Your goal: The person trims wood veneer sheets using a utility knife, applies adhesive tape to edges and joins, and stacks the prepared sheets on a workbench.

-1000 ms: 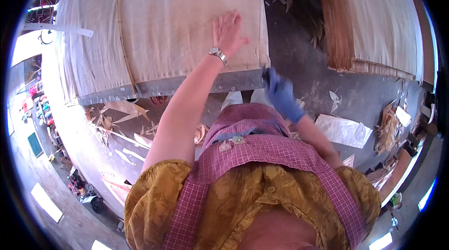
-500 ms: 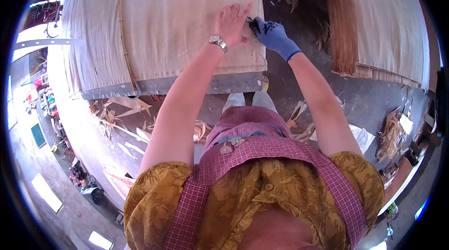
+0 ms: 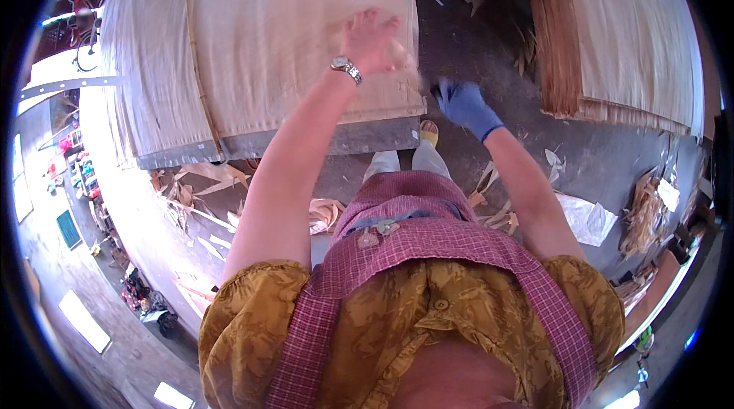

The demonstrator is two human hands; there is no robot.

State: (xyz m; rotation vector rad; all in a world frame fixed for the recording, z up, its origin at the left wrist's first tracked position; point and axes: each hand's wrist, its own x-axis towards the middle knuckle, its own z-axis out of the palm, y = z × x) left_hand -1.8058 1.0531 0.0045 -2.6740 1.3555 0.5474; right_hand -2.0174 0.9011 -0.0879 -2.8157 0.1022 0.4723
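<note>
My left hand [image 3: 370, 42], bare with a metal wristwatch [image 3: 347, 68] on the wrist, lies spread on the top sheet of a pale wood veneer stack [image 3: 283, 50], close to its right edge. Just off the stack's near right corner is my right hand [image 3: 462, 107], in a blue glove with black fingertips. Its fingers are curled and smeared by motion, and what they hold cannot be made out. A thin cane-like strip [image 3: 200, 88] runs along the left part of the stack.
A second veneer stack [image 3: 634, 42] with a brown, ragged side stands to the right across a gap. Veneer scraps [image 3: 199, 187] litter the floor, and a white sheet [image 3: 587, 219] lies at the right. A bundle of fibrous strips [image 3: 642, 218] sits farther right.
My right hand has pulled away from the stack's right edge, toward me and to the right. My left hand has shifted slightly left and stays on the veneer.
</note>
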